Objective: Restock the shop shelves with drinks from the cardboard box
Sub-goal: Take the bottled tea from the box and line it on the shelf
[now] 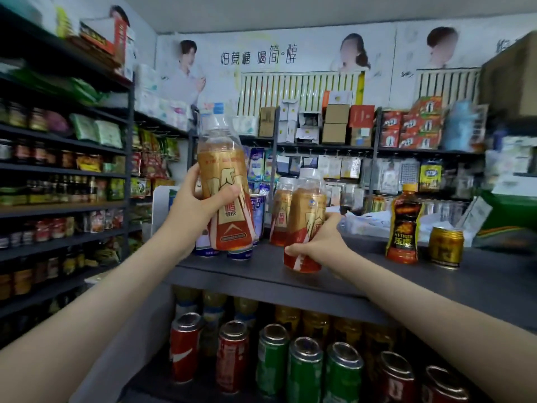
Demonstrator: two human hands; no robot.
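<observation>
**Wall poster** point(258, 58): dark characters "怕蔗糖 喝简·醇" across its upper part. **Raised bottle** point(225, 175), gripped by the left hand point(191, 210): gold and red label with "特饮" beneath large white characters, which the fingers partly hide. **Black bottle** point(404, 225) on the shelf point(479, 274): "HI-TIGER" above yellow "乐虎". Print on the other bottles, cans and boxes is too blurred to read

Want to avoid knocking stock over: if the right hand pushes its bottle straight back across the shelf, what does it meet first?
Likely the matching gold bottle standing just behind the held bottle in the right hand; the gap between them is unclear.
</observation>
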